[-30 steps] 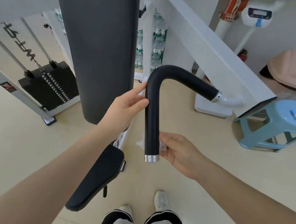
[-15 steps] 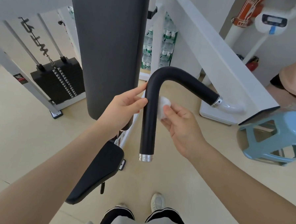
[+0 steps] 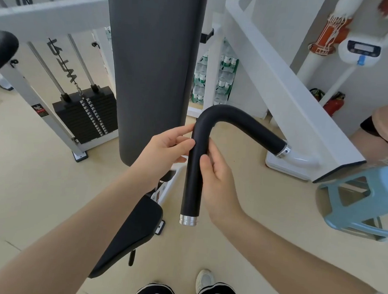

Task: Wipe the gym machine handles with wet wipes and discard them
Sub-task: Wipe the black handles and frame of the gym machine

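The black L-shaped machine handle [image 3: 192, 187] hangs in the middle of the head view, its silver end cap pointing down. My left hand [image 3: 163, 152] touches the handle's left side just below the bend with its thumb and straight fingertips. My right hand [image 3: 218, 181] wraps the vertical part from the right, thumb across the front and fingers curled behind. The wet wipe is hidden between that hand and the handle.
A tall black back pad [image 3: 152, 66] stands right behind the handle, with the black seat pad [image 3: 127, 237] below left. A weight stack [image 3: 84, 116] sits at left. The white frame beam [image 3: 281, 84] slants at right above a blue stool [image 3: 361, 200].
My right hand slid the white wipe up from the handle's lower end to the upper shaft, then wrapped round it, hiding the wipe. My left hand stayed by the bend.
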`<state>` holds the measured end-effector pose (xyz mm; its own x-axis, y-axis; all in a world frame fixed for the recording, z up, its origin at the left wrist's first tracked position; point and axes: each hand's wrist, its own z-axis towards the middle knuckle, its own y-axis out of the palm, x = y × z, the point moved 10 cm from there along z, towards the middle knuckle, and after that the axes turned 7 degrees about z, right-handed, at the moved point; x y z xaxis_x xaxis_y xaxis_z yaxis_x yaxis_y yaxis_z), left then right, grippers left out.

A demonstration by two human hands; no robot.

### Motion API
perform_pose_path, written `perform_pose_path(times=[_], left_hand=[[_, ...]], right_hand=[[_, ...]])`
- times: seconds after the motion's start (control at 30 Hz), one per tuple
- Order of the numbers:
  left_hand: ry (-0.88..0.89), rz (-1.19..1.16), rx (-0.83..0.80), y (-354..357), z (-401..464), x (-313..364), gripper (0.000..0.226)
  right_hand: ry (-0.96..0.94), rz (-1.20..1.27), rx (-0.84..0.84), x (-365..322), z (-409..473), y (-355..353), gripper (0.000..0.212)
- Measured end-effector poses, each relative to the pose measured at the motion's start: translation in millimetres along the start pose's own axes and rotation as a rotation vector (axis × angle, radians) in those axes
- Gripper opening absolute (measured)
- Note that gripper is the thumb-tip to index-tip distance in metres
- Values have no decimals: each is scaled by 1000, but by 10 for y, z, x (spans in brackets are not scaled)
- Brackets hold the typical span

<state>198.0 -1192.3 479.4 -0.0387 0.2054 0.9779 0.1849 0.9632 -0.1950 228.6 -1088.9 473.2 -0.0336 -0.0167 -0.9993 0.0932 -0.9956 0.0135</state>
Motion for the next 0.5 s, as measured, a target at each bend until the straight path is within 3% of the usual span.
perform_pose_path(times=[0.1,0.33,0.5], left_hand=[[0,-47,-2,10,11,-12,36],[-31,25,-36,-63,19,-36,33],[-197,153,147,-582,-167,-468,34]], right_hand=[[86,258,59,108,-34,-16,37],[79,286,-75,142,80,-55,36],[384,257,-73,905,-99,-82,23]])
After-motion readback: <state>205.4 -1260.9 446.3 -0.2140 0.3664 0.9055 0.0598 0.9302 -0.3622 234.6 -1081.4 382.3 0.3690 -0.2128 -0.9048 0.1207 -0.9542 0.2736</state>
